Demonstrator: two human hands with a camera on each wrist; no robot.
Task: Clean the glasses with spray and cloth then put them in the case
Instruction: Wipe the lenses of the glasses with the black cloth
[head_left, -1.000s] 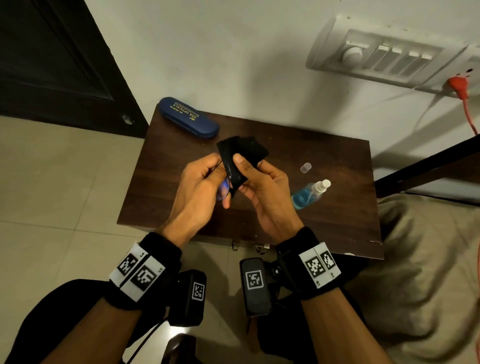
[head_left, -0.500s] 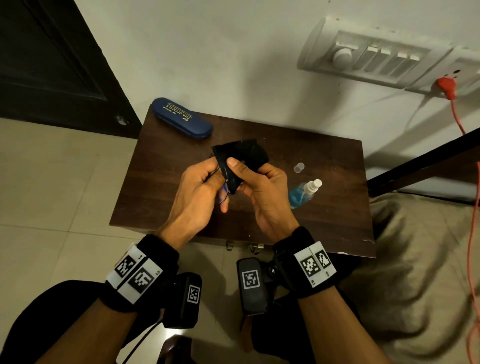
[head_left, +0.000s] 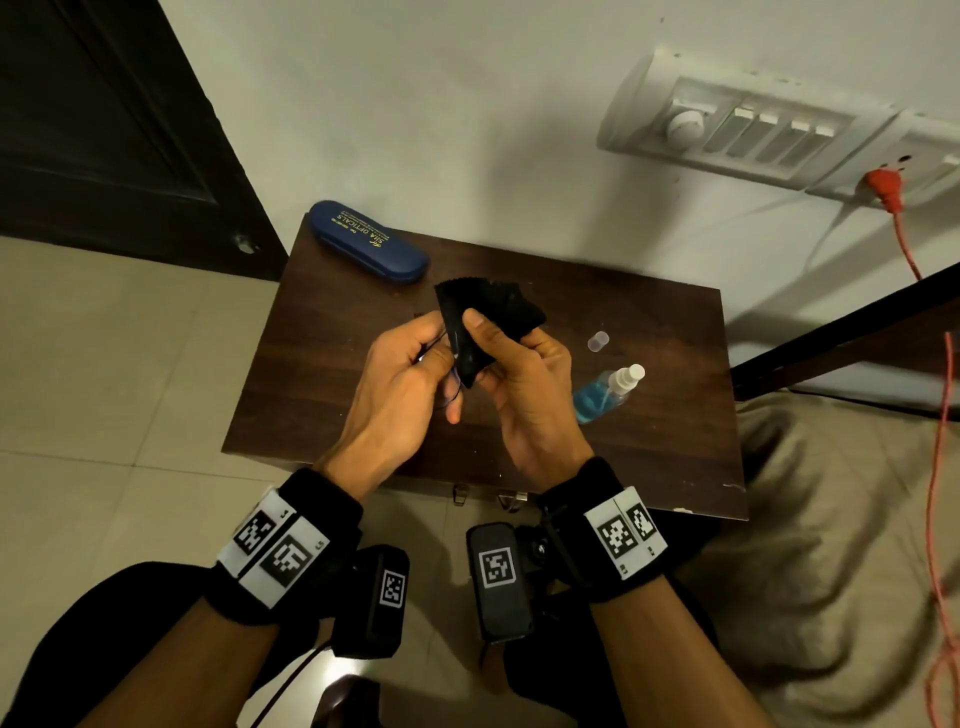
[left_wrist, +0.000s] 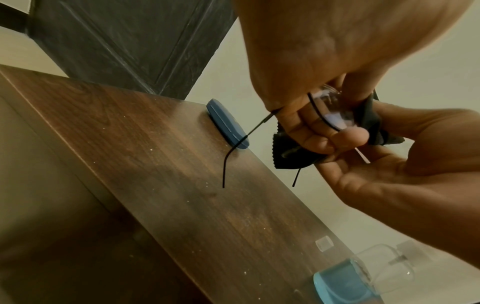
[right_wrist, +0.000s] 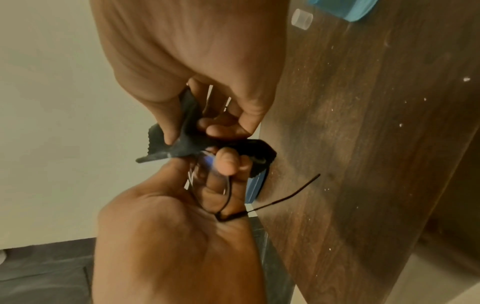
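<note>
My left hand (head_left: 410, 374) holds thin black-rimmed glasses (left_wrist: 330, 115) above the middle of the wooden table (head_left: 322, 395), its fingers curled round one lens rim (right_wrist: 226, 197). The right hand (head_left: 514, 379) pinches a black cloth (head_left: 488, 317) over the other lens, thumb on top; that lens is hidden by the cloth (right_wrist: 182, 144). Both temples (left_wrist: 233, 152) hang open toward the table. A shut navy case (head_left: 369, 241) lies at the back left corner. The spray bottle (head_left: 608, 392) with blue liquid lies on its side to the right, its clear cap (head_left: 597, 341) beside it.
The table stands against a white wall, with a dark door (head_left: 104, 130) to the left. A switch panel (head_left: 748, 130) and an orange cable (head_left: 935, 415) are at the right. A beige blanket (head_left: 841, 519) lies right of the table. Tiled floor (head_left: 104, 364) is on the left.
The right thumb has slid a little along the cloth over the lens. Both hands stay together above the table; the view has shifted slightly.
</note>
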